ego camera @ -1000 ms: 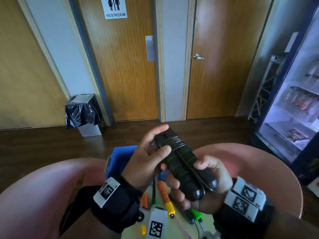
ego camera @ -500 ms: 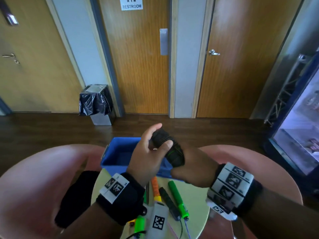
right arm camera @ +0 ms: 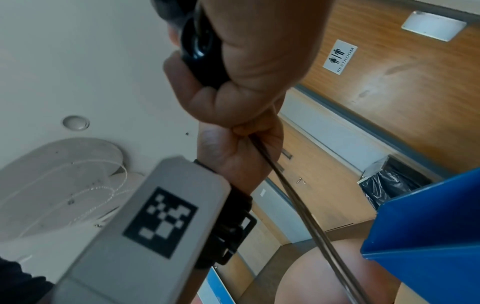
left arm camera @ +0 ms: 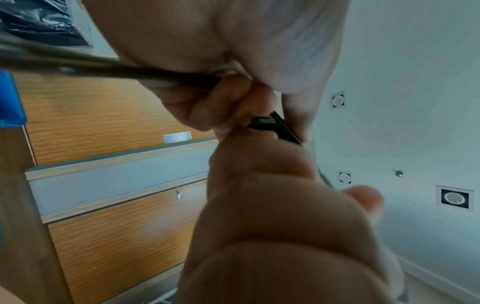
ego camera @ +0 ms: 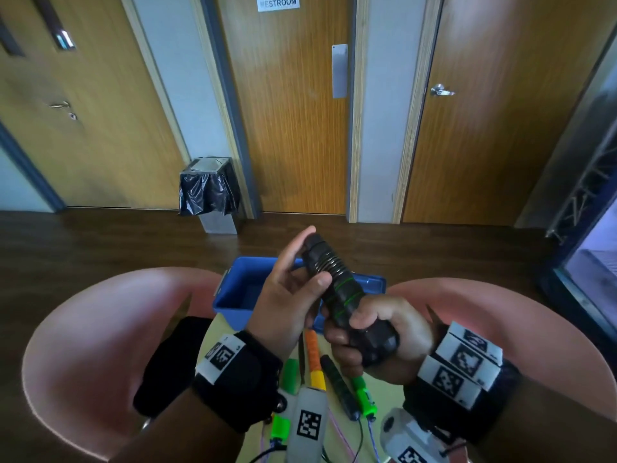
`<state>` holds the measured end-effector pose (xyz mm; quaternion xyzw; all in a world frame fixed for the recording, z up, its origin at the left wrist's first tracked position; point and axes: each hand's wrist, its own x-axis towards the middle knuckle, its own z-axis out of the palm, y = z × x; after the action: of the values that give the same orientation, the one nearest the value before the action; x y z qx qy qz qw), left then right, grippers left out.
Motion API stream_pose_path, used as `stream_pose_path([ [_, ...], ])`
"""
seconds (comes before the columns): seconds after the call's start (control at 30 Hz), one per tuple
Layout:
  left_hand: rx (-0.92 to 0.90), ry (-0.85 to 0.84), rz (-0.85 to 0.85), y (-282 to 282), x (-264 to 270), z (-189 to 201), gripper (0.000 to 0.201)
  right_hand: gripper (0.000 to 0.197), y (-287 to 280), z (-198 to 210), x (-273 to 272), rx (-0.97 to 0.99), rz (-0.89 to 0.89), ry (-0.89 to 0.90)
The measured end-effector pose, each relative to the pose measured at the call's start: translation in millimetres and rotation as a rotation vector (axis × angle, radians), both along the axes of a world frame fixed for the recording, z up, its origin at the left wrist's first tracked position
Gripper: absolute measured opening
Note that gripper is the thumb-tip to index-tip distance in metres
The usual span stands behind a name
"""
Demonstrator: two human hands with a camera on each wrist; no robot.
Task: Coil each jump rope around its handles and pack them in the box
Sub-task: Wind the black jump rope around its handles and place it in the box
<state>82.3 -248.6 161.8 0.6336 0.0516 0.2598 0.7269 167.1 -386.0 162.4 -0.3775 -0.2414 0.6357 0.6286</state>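
Note:
Two black jump-rope handles with green rings [ego camera: 339,290] are held together, tilted up and away, above the blue box [ego camera: 245,290]. Several turns of black cord [ego camera: 325,260] wrap their upper part. My right hand [ego camera: 384,332] grips the lower end of the handles [right arm camera: 200,47]. My left hand [ego camera: 297,292] sits at the upper part, thumb pressed on the handles and index finger stretched behind them. Its lower fingers pinch the loose cord [right arm camera: 298,205], which runs down from the fist. The cord [left arm camera: 284,128] also shows between fingers in the left wrist view.
Other ropes lie on the small round table [ego camera: 394,396] under my hands: an orange handle [ego camera: 312,352], a black handle [ego camera: 339,384] and green handles [ego camera: 362,394]. Pink chairs [ego camera: 83,329] stand on both sides. A bin [ego camera: 208,192] stands by the doors.
The right hand has rolled back from knuckles-up, so the handles show lengthwise again. The left hand stays at the upper end. The strand that crossed the handles a second ago is gone.

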Motion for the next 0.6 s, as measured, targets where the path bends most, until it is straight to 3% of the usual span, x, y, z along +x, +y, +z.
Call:
stream_pose_path([
  [0.17,-0.033,0.014,-0.027,-6.2,9.4,2.4,0.062,0.045,-3.3,-1.0,3.6,0.042,0.020,0.175],
  [0.4,-0.037,0.088,-0.088,-13.7,17.2,-2.2,0.068,0.046,-19.6,-6.6,7.0,0.152,0.102,0.345],
  [0.5,-0.087,0.095,-0.159,-14.6,21.0,-4.0,0.065,0.047,-23.6,-8.4,10.6,0.189,0.115,0.304],
  [0.6,-0.111,0.114,-0.141,-13.3,26.1,-8.1,0.063,0.050,-29.2,-2.6,23.2,-0.012,0.099,0.132],
])
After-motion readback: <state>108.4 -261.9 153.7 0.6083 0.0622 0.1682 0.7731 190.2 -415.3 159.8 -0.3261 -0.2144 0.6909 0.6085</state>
